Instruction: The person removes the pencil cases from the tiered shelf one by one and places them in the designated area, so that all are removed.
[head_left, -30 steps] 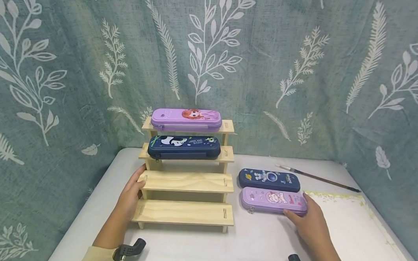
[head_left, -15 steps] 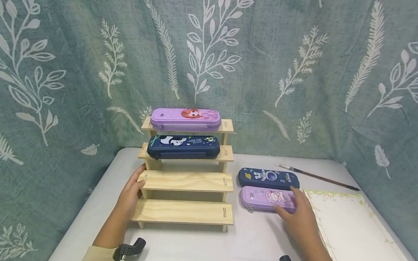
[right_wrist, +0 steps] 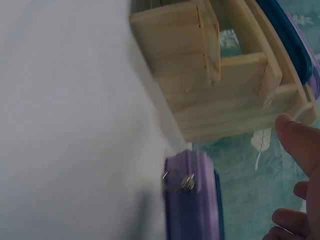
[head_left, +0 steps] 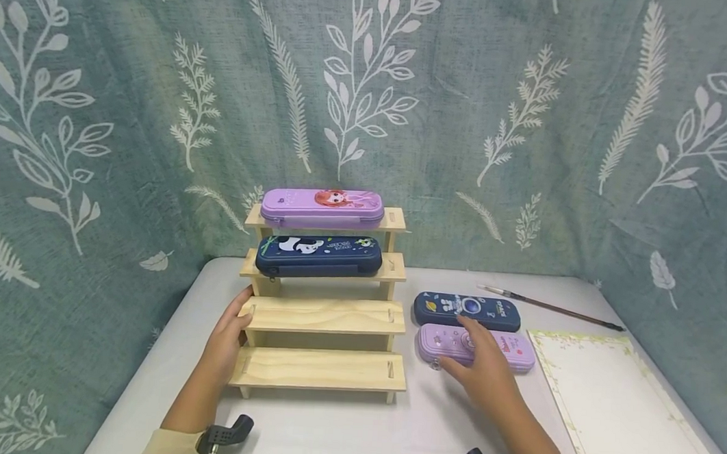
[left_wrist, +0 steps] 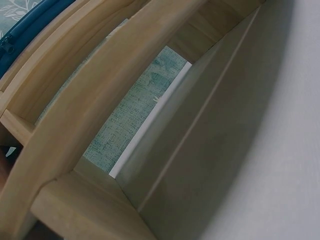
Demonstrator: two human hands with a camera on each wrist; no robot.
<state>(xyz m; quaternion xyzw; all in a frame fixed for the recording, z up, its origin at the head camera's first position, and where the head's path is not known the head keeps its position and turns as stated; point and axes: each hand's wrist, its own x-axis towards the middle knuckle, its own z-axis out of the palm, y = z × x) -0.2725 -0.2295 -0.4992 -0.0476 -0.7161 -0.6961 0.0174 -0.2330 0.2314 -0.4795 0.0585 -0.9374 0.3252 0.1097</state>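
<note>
My left hand (head_left: 227, 336) holds the left side of a four-step wooden display stand (head_left: 324, 314), thumb by the third shelf. In the left wrist view the stand's pale slats (left_wrist: 100, 95) show, but not the grip. Hovering over a lilac pencil case (head_left: 520, 350) with a rabbit print, my right hand (head_left: 482, 363) has its thumb and fingers spread. Its fingers hide part of the case. In the right wrist view the thumb (right_wrist: 297, 142) stands apart from the lilac case (right_wrist: 192, 210) with its zip pull. A navy space-print pencil case (head_left: 423, 309) lies right behind it.
On the stand's top shelf sits a purple pencil case (head_left: 303, 207) with a girl print; a navy panda pencil case (head_left: 337, 256) rests one shelf lower. A brush (head_left: 557, 308) and a bordered white sheet (head_left: 613, 398) lie on the white table (head_left: 328, 438) at right.
My right hand has slid left from the right end of the lilac case to over its middle and left part. The case stays put. The left hand keeps its place on the stand.
</note>
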